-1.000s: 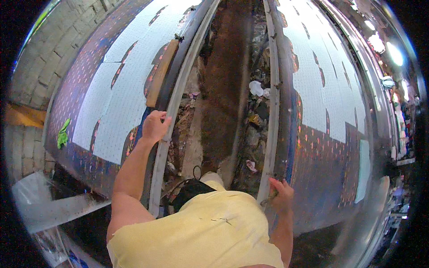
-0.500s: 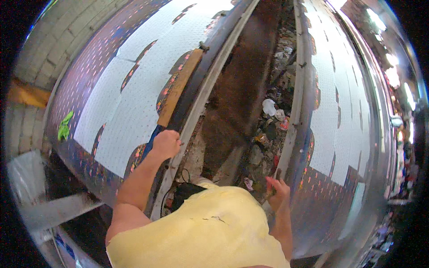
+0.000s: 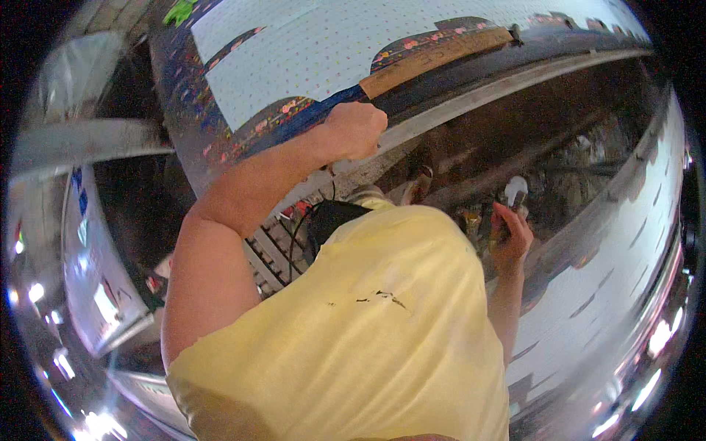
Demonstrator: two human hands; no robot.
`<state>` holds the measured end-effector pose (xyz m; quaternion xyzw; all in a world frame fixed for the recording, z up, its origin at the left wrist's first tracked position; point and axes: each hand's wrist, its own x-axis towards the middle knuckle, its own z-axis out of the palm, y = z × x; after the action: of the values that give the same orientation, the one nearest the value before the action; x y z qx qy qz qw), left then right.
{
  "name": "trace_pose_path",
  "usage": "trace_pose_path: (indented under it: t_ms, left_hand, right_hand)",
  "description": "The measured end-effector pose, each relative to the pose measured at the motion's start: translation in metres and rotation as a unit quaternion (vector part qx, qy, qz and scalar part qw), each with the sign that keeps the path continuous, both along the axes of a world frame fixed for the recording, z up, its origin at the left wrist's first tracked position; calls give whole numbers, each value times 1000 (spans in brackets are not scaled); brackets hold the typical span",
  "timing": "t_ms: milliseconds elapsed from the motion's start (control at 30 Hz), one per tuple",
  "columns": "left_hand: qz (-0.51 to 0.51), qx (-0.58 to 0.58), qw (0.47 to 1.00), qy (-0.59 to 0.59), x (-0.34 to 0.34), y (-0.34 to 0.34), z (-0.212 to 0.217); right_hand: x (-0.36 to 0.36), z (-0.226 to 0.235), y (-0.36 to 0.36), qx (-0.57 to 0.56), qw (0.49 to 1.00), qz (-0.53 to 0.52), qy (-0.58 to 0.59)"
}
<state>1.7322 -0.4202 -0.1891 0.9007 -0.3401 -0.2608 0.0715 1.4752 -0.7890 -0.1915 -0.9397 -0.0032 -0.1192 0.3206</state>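
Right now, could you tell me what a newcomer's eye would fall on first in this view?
The yellow shirt fills the lower middle. Above it, the left hand is closed on the edge of a long patterned fabric sheet spread across the top. At right, the right hand rests by a second sheet, beside the dark littered gap.

Dotted white sheet [image 3: 353, 51] lying on patterned printing table [image 3: 206, 125], metal rail [image 3: 500, 84]

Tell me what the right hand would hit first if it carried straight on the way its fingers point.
Probably the small white object just past the right hand; depth is unclear, and the hand may already touch it.
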Motion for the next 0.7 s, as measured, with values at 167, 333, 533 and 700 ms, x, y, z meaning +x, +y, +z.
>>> trace_pose_path:
  t_ms: [167, 333, 533, 700]
  left_hand:
    - [91, 25, 995, -39, -20, -3, -6]
    - [132, 36, 989, -57, -28, -13, 7]
    - [174, -14, 978, -112, -50, 2, 0]
    - [287, -240, 900, -224, -148, 18, 32]
  right_hand:
    - [67, 15, -62, -20, 995, 76, -57]
    - [111, 9, -137, 35, 996, 72, -30]
    - [144, -8, -163, 163, 983, 76, 25]
    - [150, -32, -151, 154, 980, 125, -28]
